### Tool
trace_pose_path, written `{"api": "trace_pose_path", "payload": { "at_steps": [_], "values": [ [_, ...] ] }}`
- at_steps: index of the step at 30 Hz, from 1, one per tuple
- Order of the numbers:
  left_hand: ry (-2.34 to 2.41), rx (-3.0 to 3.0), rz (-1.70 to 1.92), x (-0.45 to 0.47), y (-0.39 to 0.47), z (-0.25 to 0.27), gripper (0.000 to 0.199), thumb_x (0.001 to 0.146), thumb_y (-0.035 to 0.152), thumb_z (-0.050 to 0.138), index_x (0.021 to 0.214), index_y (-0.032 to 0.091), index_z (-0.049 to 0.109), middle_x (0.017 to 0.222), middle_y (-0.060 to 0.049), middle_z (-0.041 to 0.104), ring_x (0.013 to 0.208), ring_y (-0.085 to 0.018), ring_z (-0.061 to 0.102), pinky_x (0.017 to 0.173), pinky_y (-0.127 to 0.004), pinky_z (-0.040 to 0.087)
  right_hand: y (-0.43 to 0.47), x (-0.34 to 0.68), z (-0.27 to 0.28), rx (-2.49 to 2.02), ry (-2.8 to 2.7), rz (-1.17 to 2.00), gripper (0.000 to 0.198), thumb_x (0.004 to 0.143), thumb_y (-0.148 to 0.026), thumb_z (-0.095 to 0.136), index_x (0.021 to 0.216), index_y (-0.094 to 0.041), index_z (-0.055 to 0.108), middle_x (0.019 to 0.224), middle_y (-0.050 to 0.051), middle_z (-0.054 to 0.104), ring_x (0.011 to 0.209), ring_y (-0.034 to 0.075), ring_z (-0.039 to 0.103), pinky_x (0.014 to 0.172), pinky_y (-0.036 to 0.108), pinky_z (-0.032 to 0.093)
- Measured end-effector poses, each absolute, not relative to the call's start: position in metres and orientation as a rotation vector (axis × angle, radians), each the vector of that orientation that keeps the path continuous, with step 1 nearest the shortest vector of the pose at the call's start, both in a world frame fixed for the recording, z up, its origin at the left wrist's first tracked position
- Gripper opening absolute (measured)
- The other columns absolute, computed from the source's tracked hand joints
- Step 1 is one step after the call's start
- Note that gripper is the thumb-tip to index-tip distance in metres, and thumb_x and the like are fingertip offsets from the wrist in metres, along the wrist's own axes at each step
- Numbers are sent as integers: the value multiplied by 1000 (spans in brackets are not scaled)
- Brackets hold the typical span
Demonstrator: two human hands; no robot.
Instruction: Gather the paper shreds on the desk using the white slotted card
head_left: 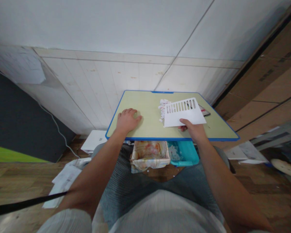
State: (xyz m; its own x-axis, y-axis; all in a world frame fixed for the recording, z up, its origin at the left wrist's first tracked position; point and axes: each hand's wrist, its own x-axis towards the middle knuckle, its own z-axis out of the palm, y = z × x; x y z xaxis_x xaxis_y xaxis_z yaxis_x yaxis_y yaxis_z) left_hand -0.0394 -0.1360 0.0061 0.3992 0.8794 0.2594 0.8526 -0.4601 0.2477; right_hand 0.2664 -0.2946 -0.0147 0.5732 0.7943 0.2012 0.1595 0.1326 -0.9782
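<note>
Fingers of our right hand [194,129] were closed on the near edge of a slotted sheet, thumb on top and the others curled beneath, while those of our left hand [127,121] lay loosely spread, palm down, with nothing in them that we could see. Under the left fingers and across to the right ones ran the worktop [145,124], bare between the two hands. Below its near edge, nearer to us than either set of fingers and between them sideways, was a cloth-lined bin [150,162]; just beside it, below the right fingers, we had a turquoise tray [189,152] with white bits inside. Our slotted sheet [184,118] reached away from the right fingers, its row of cut-outs along the far side. Left of it, just beyond those fingers, lay a pile of paper scraps [162,105], partly covered.

We judged the step in hand to be holding the sheet above the worktop, though we couldn't tell whether it touched. Moving it called, we thought, for a steady thumb and for left fingers ready to brace the thin strips.
</note>
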Motion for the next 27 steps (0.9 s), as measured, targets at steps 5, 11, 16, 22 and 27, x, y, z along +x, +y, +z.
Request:
{"api": "trace_pose_path", "payload": {
  "at_steps": [5, 11, 16, 22, 27],
  "values": [
    [1586, 2564, 548, -40, -135, 5, 50, 116, 51, 62, 154, 25, 81, 170, -16, 76, 163, -42, 64, 136, -64, 50, -294, 264, -12, -1313, -772, 536, 32, 65, -45, 88, 84, -26, 70, 60, -2, 70, 45, 17, 56, 40, 30, 46],
    [1598, 2553, 545, -39, -135, 6, 47, 116, 50, 64, 152, 26, 82, 171, -15, 76, 163, -40, 64, 137, -61, 49, -293, 265, -14, -1292, -733, 557, 37, 62, -40, 94, 87, -24, 72, 64, -1, 73, 47, 17, 58, 41, 29, 48],
    [1609, 2549, 533, -39, -138, 8, 48, 117, 49, 65, 154, 24, 81, 171, -15, 76, 163, -40, 65, 137, -60, 50, -292, 267, -16, -1272, -663, 555, 37, 57, -36, 90, 86, -24, 70, 62, -4, 67, 45, 14, 52, 37, 25, 39],
    [1600, 2555, 550, -40, -135, 6, 47, 117, 49, 66, 154, 23, 82, 171, -15, 77, 164, -40, 65, 137, -60, 50, -290, 270, -15, -1201, -567, 495, 45, 57, -37, 83, 97, -26, 68, 73, -6, 66, 50, 12, 50, 38, 23, 33],
    [1596, 2559, 553, -40, -133, 3, 47, 117, 50, 67, 154, 25, 82, 172, -14, 76, 165, -40, 64, 137, -59, 49, -288, 270, -18, -1191, -568, 466, 41, 58, -36, 84, 94, -26, 68, 72, -6, 66, 51, 12, 51, 39, 23, 33]
  ]
}}
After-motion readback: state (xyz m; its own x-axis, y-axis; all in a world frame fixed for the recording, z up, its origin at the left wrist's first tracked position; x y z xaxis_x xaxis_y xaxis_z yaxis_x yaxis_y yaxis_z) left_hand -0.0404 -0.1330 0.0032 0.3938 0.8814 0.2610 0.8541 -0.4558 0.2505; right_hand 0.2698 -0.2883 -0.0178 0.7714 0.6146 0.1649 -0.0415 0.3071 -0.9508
